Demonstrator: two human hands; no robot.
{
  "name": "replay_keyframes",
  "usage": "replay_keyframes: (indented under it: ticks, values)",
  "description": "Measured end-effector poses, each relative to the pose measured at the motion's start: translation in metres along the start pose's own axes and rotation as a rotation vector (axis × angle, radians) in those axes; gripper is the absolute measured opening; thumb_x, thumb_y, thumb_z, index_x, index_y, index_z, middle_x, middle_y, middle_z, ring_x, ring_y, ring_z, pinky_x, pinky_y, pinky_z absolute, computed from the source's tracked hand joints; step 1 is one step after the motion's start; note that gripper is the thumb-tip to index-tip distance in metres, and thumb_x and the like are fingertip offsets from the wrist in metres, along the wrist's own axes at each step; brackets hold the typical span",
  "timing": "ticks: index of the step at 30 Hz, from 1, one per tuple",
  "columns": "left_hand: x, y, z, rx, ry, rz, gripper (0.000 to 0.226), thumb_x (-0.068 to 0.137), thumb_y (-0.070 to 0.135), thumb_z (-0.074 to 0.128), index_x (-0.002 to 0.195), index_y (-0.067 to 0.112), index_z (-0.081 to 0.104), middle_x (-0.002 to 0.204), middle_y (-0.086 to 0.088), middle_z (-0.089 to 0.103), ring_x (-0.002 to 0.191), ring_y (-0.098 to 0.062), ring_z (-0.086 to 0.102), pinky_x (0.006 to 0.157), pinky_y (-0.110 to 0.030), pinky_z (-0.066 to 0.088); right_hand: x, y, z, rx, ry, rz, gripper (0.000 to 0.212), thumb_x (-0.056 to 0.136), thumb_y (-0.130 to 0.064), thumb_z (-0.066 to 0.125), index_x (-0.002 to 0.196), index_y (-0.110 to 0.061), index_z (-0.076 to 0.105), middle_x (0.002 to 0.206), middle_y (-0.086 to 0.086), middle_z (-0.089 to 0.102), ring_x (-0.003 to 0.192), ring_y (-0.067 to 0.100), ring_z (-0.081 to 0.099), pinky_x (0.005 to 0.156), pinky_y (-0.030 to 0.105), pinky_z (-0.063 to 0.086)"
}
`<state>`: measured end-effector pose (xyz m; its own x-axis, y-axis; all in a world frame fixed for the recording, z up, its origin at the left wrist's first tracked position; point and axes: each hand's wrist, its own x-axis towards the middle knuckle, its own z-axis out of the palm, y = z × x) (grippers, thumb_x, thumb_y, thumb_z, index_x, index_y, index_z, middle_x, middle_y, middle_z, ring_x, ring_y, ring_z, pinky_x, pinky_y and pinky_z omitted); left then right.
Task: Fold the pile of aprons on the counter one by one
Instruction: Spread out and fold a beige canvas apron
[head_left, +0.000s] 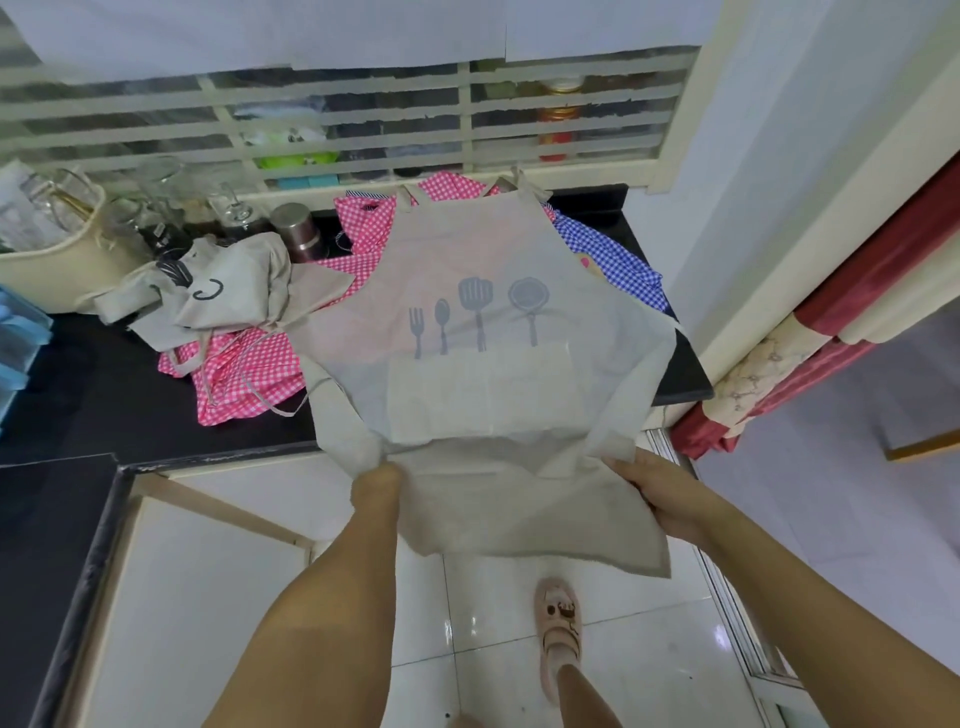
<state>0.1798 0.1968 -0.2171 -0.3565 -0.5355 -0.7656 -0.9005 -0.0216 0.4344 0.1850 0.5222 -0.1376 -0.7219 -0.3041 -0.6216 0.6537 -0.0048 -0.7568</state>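
— Both hands were closed on cloth, nearest of all. The left hand had a bunch of the beige apron pinched in its fist, and the right hand gripped the opposite side, fingers curled under the fabric.

— Where did the apron sit?

— Its upper half lay spread over the black worktop, printed side up: a fork, a spoon, a spatula and a pan in grey. The lower part hung off the front edge, between the hands, above the tiled floor and a sandalled foot.

— And the others?

— A pink checked apron lay under it to the left, with its strings trailing. A blue checked apron showed at the right. A crumpled beige apron was heaped on the pink one.

— Anything further back?

— A steel tin, some glasses and a cream basket stood by the barred window. A red curtain hung at the right.
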Motion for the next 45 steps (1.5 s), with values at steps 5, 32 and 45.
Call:
replay_keyframes:
  ticks: [5,32,45]
  values:
    - [-0.01,-0.011,-0.013,-0.157,0.064,-0.006,0.072,0.09,0.05,0.055,0.135,-0.004,0.04,0.131,-0.02,0.051,0.118,-0.039,0.052,0.093,-0.043,0.045,-0.012,-0.007,0.001,-0.08,0.044,-0.006,0.031,0.091,-0.032,0.06,0.115,-0.012,0.064,0.106,0.008,0.072,0.096,0.024,0.07,0.074,0.031,0.057]
    - [-0.025,-0.016,-0.097,-0.024,0.097,0.288,0.045,0.08,0.027,0.077,0.105,-0.006,0.057,0.097,-0.016,0.058,0.09,-0.03,0.059,0.073,-0.033,0.043,-0.01,0.005,-0.007,-0.049,0.52,0.147,0.028,0.101,-0.009,0.041,0.127,0.002,0.047,0.109,0.017,0.052,0.071,0.022,0.052,0.048,0.033,0.054]
    - [-0.008,-0.078,-0.108,-0.322,0.032,-0.04,0.042,0.092,0.029,0.057,0.122,0.0,0.052,0.118,-0.017,0.059,0.098,-0.031,0.057,0.086,-0.04,0.045,-0.032,-0.031,0.039,0.03,0.381,0.018,0.025,0.1,-0.008,0.046,0.122,0.0,0.052,0.088,0.01,0.061,0.081,0.026,0.059,0.063,0.03,0.052]
